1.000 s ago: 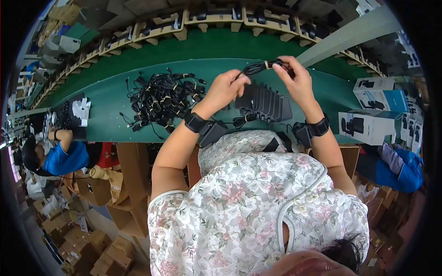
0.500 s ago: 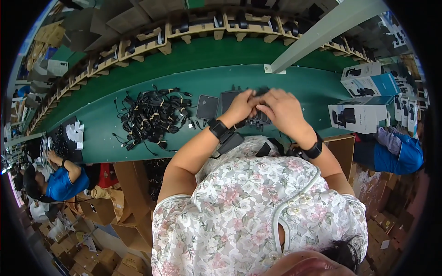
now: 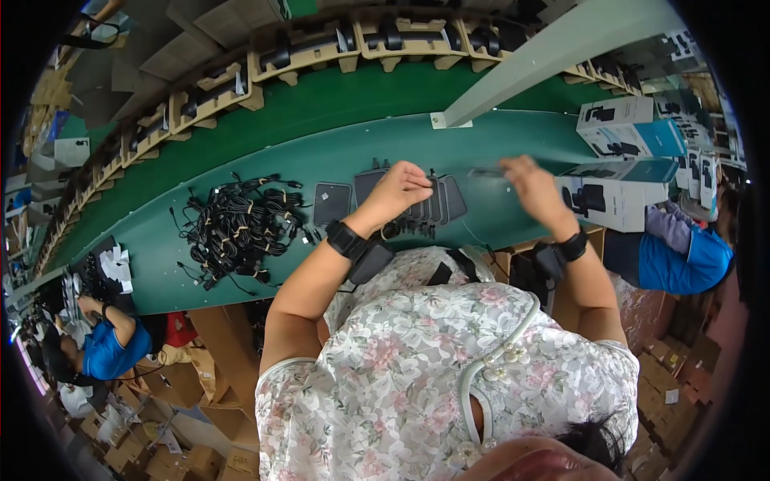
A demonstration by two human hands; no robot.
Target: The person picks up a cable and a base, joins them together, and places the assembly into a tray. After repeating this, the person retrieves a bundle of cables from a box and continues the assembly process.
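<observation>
My left hand (image 3: 399, 191) is above the green bench, its fingers curled together; I cannot make out whether anything is pinched in them. Under and beside it lies a row of overlapping dark flat rectangular pads (image 3: 451, 199), with short black plugs or cable ends along the near edge. Farther right, my right hand (image 3: 531, 189) is closed at the fingertips on a thin dark flat piece (image 3: 484, 171), smeared by motion. One more dark pad (image 3: 332, 205) lies alone left of my left hand. A heap of bundled black cables (image 3: 241, 228) sits farther left.
Printed product boxes (image 3: 618, 196) stand at the bench's right end. A grey metal post (image 3: 513, 76) rises from the bench. Cardboard trays with black parts (image 3: 305, 52) line the far side. Co-workers in blue sit left (image 3: 120, 345) and right (image 3: 690, 260). Cartons stand below.
My hands were together over the pads. Now they are apart: the right has moved right with the thin piece, the left stays near the pads. The view has shifted slightly.
</observation>
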